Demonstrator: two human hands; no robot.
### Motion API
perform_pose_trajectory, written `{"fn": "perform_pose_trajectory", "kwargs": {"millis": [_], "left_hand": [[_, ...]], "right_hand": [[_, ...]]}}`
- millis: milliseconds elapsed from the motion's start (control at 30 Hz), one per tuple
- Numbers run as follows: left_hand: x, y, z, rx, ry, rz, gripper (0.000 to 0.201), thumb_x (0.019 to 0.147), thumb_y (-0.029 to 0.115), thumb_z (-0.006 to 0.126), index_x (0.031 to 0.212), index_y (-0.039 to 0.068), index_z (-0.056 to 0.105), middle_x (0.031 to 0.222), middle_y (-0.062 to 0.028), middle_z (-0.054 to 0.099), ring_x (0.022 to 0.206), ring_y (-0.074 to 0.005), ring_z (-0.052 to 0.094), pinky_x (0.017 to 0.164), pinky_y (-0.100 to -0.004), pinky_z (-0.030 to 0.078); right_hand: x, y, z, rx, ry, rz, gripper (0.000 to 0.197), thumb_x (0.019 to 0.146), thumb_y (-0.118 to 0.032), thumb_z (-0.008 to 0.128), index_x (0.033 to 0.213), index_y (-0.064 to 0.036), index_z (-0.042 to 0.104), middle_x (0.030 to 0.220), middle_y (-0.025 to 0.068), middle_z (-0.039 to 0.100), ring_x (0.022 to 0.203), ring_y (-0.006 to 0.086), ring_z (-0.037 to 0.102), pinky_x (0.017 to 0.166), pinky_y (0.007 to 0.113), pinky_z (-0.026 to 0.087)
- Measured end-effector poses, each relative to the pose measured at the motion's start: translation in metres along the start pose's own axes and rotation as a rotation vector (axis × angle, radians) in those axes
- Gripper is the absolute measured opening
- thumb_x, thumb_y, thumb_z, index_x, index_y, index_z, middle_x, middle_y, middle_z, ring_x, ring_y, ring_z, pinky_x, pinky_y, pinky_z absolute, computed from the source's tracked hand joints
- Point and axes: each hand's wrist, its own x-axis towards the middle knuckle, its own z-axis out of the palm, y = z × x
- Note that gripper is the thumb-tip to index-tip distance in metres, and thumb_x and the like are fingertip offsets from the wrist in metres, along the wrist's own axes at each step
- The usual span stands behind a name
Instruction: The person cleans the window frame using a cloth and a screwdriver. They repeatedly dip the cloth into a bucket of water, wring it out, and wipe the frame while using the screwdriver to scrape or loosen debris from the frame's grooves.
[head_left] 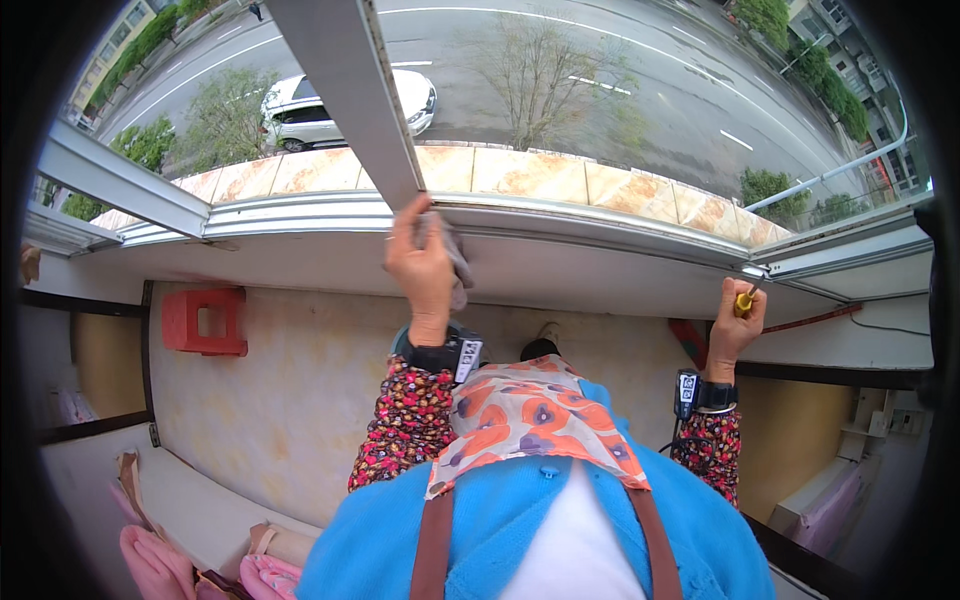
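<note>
My left hand [424, 275] is closed on a grey cloth [461, 265], at the foot of the upright window bar [370, 110]. Its fingertips touch or nearly touch the corner where this bar meets the lower window track [580, 225]. Further right, my right hand [733, 328] grips a screwdriver [743, 303] by its yellow handle. The screwdriver's shaft points up toward the right corner of the window frame [757, 270]; whether the tip touches the frame I cannot make out.
Below the sill, a red plastic stool [237, 345] stands on the pale floor [260, 420] at left. A teal bucket [402, 341] is partly hidden behind my left forearm. Pink bedding [155, 565] lies at lower left. Past the tiled ledge [530, 178], a white car [310, 115] is on the road.
</note>
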Motion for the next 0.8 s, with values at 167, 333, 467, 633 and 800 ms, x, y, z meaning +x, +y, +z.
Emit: {"fn": "perform_pose_trajectory", "kwargs": {"millis": [167, 333, 467, 633, 800], "left_hand": [[0.033, -0.049, -0.004, 0.06, 0.126, 0.002, 0.023, 0.091, 0.004, 0.068, 0.114, 0.0, 0.068, 0.108, -0.0096, 0.068, 0.102, -0.0199, 0.062, 0.093, -0.0328, 0.049], [0.049, -0.061, -0.005, -0.052, 0.156, -0.094, 0.019, 0.093, 0.004, 0.067, 0.11, -0.003, 0.069, 0.103, -0.0065, 0.071, 0.093, -0.0133, 0.064, 0.087, -0.0278, 0.05], [0.046, -0.049, -0.011, -0.089, 0.033, -0.146, 0.021, 0.095, 0.004, 0.063, 0.113, -0.004, 0.069, 0.097, -0.0034, 0.071, 0.086, -0.0073, 0.062, 0.078, -0.0219, 0.05], [0.031, -0.026, -0.013, -0.073, -0.137, -0.18, 0.025, 0.094, 0.001, 0.062, 0.117, 0.0, 0.07, 0.098, 0.0003, 0.072, 0.079, -0.0033, 0.058, 0.07, -0.0189, 0.046], [0.019, -0.008, 0.0, -0.113, -0.272, -0.148, 0.033, 0.09, -0.002, 0.062, 0.121, 0.004, 0.069, 0.106, -0.0048, 0.074, 0.092, -0.0083, 0.066, 0.082, -0.0235, 0.051]], "right_hand": [[-0.021, 0.025, -0.023, -0.017, 0.026, 0.066, 0.016, 0.092, -0.005, 0.071, 0.092, -0.0046, 0.055, 0.088, -0.0002, 0.06, 0.076, 0.0059, 0.053, 0.071, 0.021, 0.046], [-0.038, 0.045, -0.038, -0.04, 0.019, 0.093, 0.016, 0.092, -0.005, 0.071, 0.092, -0.005, 0.055, 0.087, -0.0006, 0.06, 0.075, 0.0057, 0.053, 0.07, 0.021, 0.046], [-0.046, 0.046, -0.028, 0.043, -0.004, 0.175, 0.017, 0.091, -0.005, 0.072, 0.093, -0.0056, 0.056, 0.084, -0.0016, 0.06, 0.074, 0.0047, 0.052, 0.069, 0.02, 0.046], [-0.043, 0.033, 0.0, 0.076, -0.123, 0.087, 0.017, 0.09, -0.005, 0.074, 0.091, -0.006, 0.057, 0.083, -0.0028, 0.06, 0.073, 0.0033, 0.051, 0.068, 0.019, 0.045], [-0.038, 0.018, 0.015, 0.125, -0.173, 0.066, 0.018, 0.089, -0.005, 0.075, 0.09, -0.0058, 0.057, 0.082, -0.0034, 0.058, 0.072, 0.0031, 0.05, 0.066, 0.019, 0.043]]}}
